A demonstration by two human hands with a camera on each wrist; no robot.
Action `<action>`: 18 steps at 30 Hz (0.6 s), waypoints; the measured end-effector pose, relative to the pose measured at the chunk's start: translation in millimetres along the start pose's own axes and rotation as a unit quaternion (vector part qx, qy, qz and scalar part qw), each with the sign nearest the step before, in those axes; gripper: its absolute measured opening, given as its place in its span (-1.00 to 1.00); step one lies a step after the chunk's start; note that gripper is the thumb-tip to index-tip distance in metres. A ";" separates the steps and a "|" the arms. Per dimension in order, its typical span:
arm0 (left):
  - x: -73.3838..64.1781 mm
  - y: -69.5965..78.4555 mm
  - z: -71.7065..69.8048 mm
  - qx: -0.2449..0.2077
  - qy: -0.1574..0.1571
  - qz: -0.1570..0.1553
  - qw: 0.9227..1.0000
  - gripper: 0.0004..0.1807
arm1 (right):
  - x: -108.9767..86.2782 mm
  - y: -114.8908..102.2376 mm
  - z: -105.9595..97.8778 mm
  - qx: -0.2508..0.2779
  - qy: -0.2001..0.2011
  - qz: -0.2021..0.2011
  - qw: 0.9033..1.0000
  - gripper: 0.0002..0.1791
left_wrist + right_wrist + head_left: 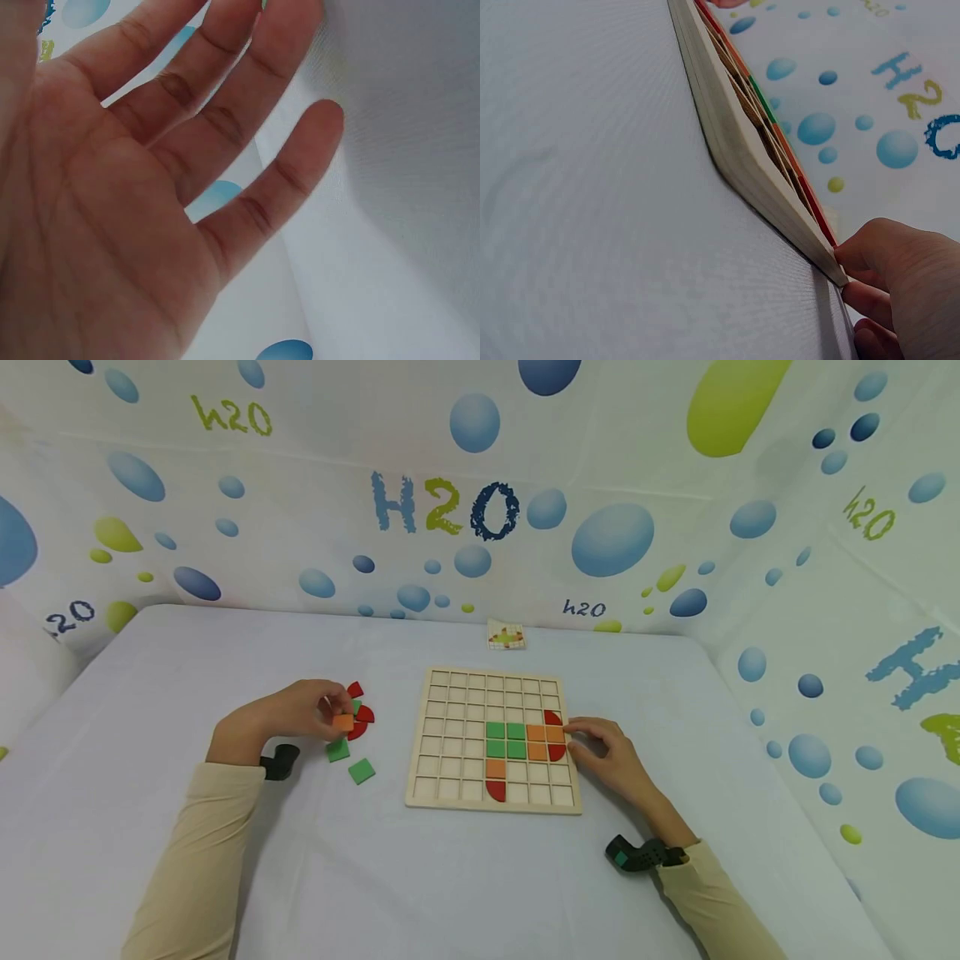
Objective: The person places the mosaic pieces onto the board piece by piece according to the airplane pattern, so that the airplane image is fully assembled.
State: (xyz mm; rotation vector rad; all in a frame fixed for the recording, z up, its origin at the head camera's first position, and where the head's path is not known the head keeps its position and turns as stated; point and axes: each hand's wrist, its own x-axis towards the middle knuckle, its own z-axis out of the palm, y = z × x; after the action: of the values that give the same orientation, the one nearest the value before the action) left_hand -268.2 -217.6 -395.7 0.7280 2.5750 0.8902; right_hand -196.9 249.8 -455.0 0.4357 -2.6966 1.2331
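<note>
Inspected white-covered desk (450, 893). Found wooden grid board (453, 747) flat near its middle, presumably so placed to keep every cell within reach of both hands. Observed right hand (611, 760) at board's right edge, thumb and forefinger slightly parted and touching the rim; judged as steadying, not lifting. Could not tell pressure applied. Observed left hand (300, 710) well left of board, fingers narrowed and holding 1 orange square (342, 722), apparently pinched for easy handling of a small, flat thing. Noted printed card (506, 635) behind board, probably kept there to stay visible without obstructing either hand. Counted in cells 4 green squares (516, 730), 4 orange squares (537, 750) and 3 red quarter-circles (496, 790), likely held aligned by raised dividers. Recorded 3 loose red pieces (365, 714) bunched beside left hand and 2 loose green squares (362, 771) nearer the front, all conveniently placed for that hand. Noted another green piece (356, 705), partly hidden.
</note>
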 end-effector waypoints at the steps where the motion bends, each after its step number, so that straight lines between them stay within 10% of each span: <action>1: 0.5 0.3 0.5 -0.001 0.002 0.001 1.000 -0.70 | 0.3 0.2 0.1 0.001 0.001 -0.001 1.000 -0.69; 18: 8.0 15.4 5.5 0.014 0.004 0.036 0.999 -0.74 | -0.7 -3.8 -1.2 -0.001 0.000 0.001 1.000 -0.68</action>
State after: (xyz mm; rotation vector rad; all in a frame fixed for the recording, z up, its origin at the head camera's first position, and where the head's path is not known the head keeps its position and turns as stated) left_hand -266.8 -200.1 -391.0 0.8298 2.5880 0.8830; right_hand -195.1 248.6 -451.7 0.4321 -2.7000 1.2306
